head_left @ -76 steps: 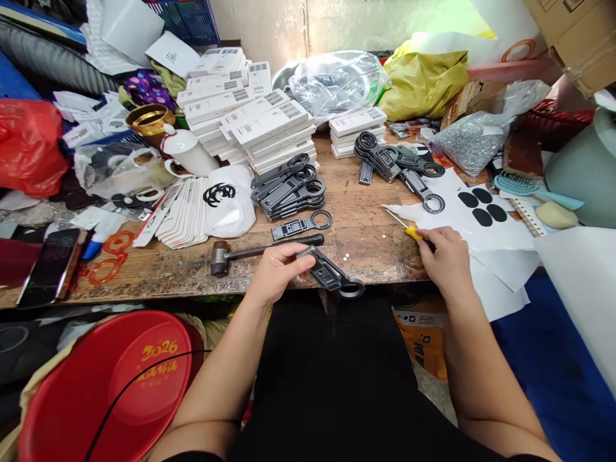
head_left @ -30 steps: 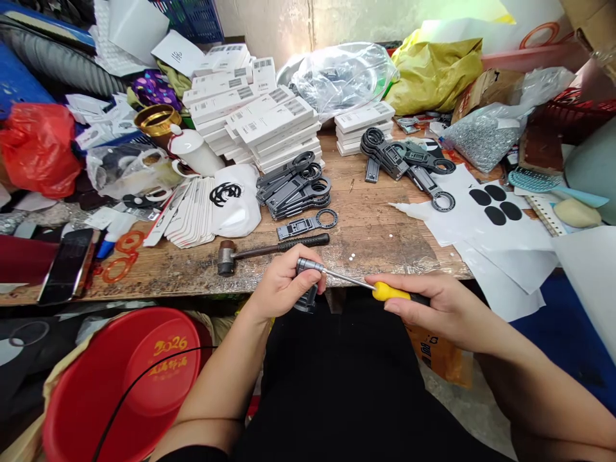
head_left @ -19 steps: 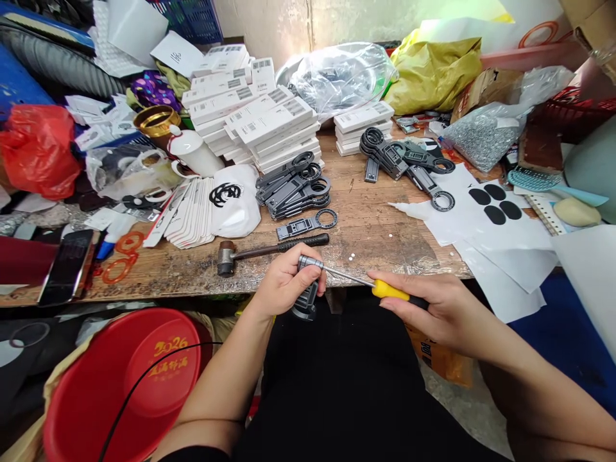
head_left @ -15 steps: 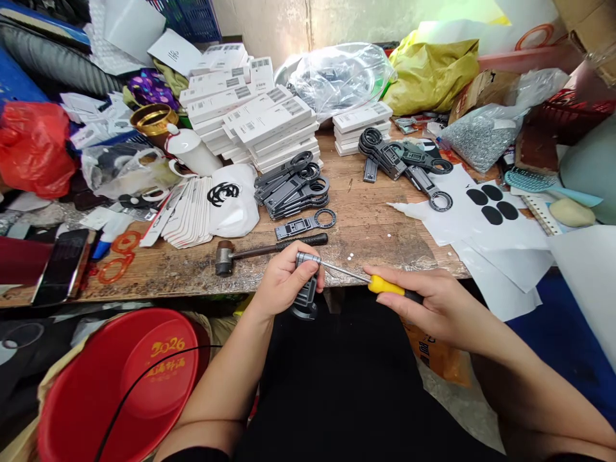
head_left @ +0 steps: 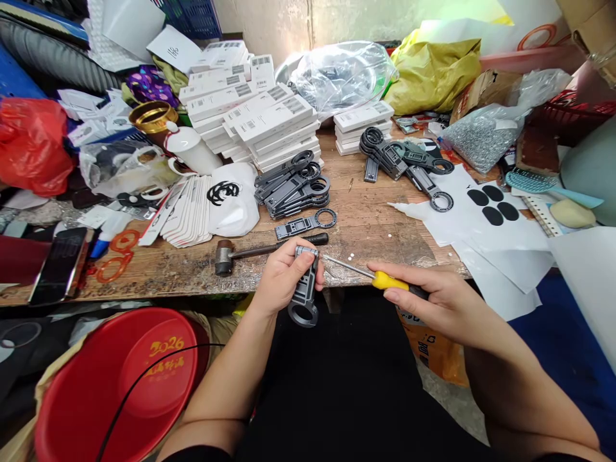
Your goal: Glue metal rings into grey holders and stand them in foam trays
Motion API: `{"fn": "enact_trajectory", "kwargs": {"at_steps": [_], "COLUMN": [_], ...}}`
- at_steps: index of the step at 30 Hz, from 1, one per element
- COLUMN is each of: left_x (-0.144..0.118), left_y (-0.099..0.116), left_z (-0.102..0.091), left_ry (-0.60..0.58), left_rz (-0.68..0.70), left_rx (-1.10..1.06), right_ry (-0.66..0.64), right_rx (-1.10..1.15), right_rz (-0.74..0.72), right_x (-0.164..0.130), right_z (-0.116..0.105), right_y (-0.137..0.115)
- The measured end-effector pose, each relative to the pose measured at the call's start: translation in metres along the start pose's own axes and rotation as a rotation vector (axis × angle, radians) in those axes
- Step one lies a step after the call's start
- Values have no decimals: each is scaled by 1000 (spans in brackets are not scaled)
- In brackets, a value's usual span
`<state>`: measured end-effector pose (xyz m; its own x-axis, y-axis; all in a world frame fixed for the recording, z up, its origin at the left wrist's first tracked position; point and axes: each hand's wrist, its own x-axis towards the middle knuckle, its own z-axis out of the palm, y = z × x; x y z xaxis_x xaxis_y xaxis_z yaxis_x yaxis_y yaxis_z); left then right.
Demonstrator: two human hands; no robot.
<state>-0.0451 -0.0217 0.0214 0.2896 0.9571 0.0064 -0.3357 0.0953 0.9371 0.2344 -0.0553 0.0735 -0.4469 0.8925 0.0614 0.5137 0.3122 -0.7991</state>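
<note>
Here, left hand (head_left: 282,277) gripping one grey bracket (head_left: 304,290), right hand (head_left: 436,303) gripping one yellow screwdriver (head_left: 380,279), one hammer (head_left: 262,249) behind.

A hammer (head_left: 250,251) lies on the wooden bench (head_left: 375,224) near white boxes (head_left: 269,125).

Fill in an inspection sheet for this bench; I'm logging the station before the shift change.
Surface: worn wooden bench, scuffed.
Job's things: grey ringed part in left hand; yellow-handled screwdriver in right hand, tip near the part's top.
Clutter: hammer, loose part, part stacks, white boxes, bags, paper sheets, phone.
Grippers: both hands closed on their items.
Cables: black cable across red tub.
Surroundings: wall behind, cartons at right.
</note>
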Motion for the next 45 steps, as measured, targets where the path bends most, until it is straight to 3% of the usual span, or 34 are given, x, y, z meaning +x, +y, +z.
{"fn": "enact_trajectory", "kwargs": {"at_steps": [11,19,26,37,41,45], "left_x": [-1,-2,-6,-5,2,11], "left_y": [2,7,10,7,6,7], "left_z": [-3,-3,-2,-1,0,-1], "left_ry": [-61,-50,-59,-62,73,379], "left_rz": [-28,-9,3,19,43,84], "left_rx": [25,117,163,209,182,1], "right_ry": [41,238,136,103,133,241], "right_rx": [-210,-733,-335,-213,-297,-469], "right_rz": [-169,-395,-321,-240,-231,-34], "right_x": [-1,-5,-5,-5,-2,8], "right_z": [4,8,10,8,2,-18], "right_y": [-2,-7,2,2,19,81]}}
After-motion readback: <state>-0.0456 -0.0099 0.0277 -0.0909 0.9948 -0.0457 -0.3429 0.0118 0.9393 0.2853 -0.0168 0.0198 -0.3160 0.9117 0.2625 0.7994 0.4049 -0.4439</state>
